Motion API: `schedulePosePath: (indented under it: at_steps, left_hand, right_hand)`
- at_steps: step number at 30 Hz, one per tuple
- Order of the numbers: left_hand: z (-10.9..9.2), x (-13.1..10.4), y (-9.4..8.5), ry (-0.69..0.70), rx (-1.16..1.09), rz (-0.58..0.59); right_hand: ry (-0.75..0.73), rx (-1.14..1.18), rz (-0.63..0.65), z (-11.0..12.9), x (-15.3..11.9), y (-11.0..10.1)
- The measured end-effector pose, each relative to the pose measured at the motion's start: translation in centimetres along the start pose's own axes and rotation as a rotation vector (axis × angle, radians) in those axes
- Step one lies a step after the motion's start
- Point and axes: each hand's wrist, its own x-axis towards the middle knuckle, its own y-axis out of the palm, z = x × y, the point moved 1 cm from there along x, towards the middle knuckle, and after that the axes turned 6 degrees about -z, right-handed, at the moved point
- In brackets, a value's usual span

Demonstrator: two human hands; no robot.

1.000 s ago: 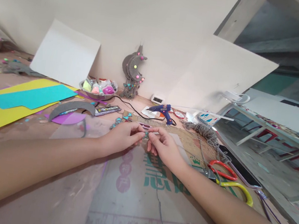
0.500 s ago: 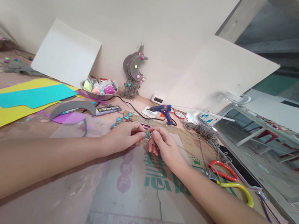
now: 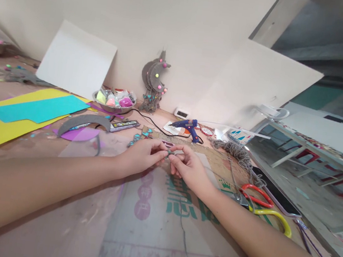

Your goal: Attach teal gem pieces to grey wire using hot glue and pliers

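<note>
Between my fingertips is a small grey-and-teal piece (image 3: 170,153), too small and covered to name. My left hand (image 3: 146,154) pinches it from the left, thumb and forefinger together. From the right, my right hand (image 3: 186,162) closes thumb and forefinger on it, its other fingers curled under. Both hands are above a translucent plastic sheet (image 3: 132,233) over printed cardboard. Just behind my left hand lie several teal-and-grey pieces (image 3: 140,136). A thin grey string (image 3: 183,231) rests on the sheet below my hands.
A blue glue gun (image 3: 187,126) stands at the back, near a bowl of coloured clay (image 3: 114,106). Right of my hands are grey yarn (image 3: 237,154), scissors (image 3: 273,215) and a phone (image 3: 276,193). A grey moon ornament (image 3: 155,78) is by the wall; coloured sheets (image 3: 38,109) lie left.
My right fingers have shifted slightly on the small piece, the forefinger now reaching over its top, and less of the piece shows. My left hand stays nearly still.
</note>
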Motion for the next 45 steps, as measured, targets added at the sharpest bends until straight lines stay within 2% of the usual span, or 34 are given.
schedulePosePath:
  at_steps: [6,16,27,37,45]
  left_hand:
    - [0.02,-0.10,0.07,-0.017,0.002,-0.001]
    - [-0.12,-0.10,-0.03,0.008,0.016,0.000]
    - [-0.21,-0.13,0.02,0.005,0.001,-0.005]
    - [-0.23,-0.16,-0.01,0.024,0.026,0.003]
    - [0.39,-0.01,0.06,-0.020,-0.063,0.034]
  right_hand:
    - [0.002,-0.003,-0.030,0.67,-0.15,0.12]
    - [0.000,-0.011,0.006,-0.06,0.09,0.08]
    - [-0.001,-0.015,-0.015,0.73,-0.25,0.04]
    - [0.003,0.007,-0.003,0.21,-0.02,0.15]
    - [0.010,0.008,-0.006,0.01,0.03,0.07]
